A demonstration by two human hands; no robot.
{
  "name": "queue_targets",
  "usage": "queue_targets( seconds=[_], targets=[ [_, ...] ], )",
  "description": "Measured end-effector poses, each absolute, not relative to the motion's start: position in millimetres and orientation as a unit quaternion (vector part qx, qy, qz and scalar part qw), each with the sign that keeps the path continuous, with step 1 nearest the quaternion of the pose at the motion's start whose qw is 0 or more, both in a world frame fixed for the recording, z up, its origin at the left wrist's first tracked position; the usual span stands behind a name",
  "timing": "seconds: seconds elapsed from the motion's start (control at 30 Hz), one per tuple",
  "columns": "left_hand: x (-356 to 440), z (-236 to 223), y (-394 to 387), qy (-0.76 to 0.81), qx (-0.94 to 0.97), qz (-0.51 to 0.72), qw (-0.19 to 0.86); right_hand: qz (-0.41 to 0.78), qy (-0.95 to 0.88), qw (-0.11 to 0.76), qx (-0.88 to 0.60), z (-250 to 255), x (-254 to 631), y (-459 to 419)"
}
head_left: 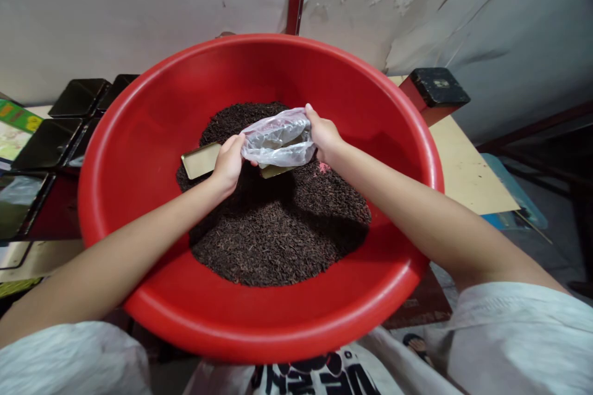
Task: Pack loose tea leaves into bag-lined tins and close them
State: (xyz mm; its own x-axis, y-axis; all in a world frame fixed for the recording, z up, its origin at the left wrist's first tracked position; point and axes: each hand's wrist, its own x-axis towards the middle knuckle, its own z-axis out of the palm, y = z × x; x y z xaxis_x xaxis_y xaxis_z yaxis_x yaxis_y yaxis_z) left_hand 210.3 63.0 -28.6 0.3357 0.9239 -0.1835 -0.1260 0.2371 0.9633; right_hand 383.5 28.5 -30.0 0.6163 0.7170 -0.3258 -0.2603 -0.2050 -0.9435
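A big red plastic basin (139,136) sits in front of me, holding a heap of dark loose tea leaves (278,228). Over the heap, my left hand (228,163) and my right hand (324,136) each grip one side of a clear plastic bag (278,142). A gold metal tin (200,160) lies on the leaves under the bag, its left end sticking out beside my left hand; most of it is hidden by the bag.
Several black square tins (69,117) stand at the left by the wall. A tan tabletop (463,166) with a red post capped in black (435,89) lies at the right. A peeling wall rises behind the basin.
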Motion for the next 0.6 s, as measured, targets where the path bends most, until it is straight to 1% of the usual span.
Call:
queue_targets(
  seconds=[0.07,0.13,0.23,0.3,0.37,0.53,0.6],
  targets=[
    [209.4,-30.5,63.3,0.424,0.497,0.383,0.653,0.436,-0.126,0.596,-0.662,-31.0,386.0,28.9],
    [209.6,-33.4,61.2,0.455,0.507,0.343,0.646,0.446,-0.107,0.583,-0.671,-33.6,390.4,29.1],
    [211.1,-41.0,55.5,0.495,0.498,0.291,0.650,0.442,-0.099,0.580,-0.677,-41.3,395.1,28.8],
    [211.4,-46.6,52.6,0.494,0.485,0.281,0.665,0.426,-0.097,0.598,-0.672,-47.1,395.4,28.1],
    [210.1,-50.9,52.5,0.484,0.474,0.281,0.680,0.419,-0.091,0.618,-0.659,-50.7,394.5,27.4],
    [201.1,-53.1,65.7,0.415,0.517,0.294,0.688,0.500,-0.164,0.642,-0.558,-43.0,397.2,27.0],
    [197.3,-50.1,73.4,0.372,0.550,0.314,0.679,0.502,-0.197,0.645,-0.542,-35.5,400.2,26.6]
  ],
)
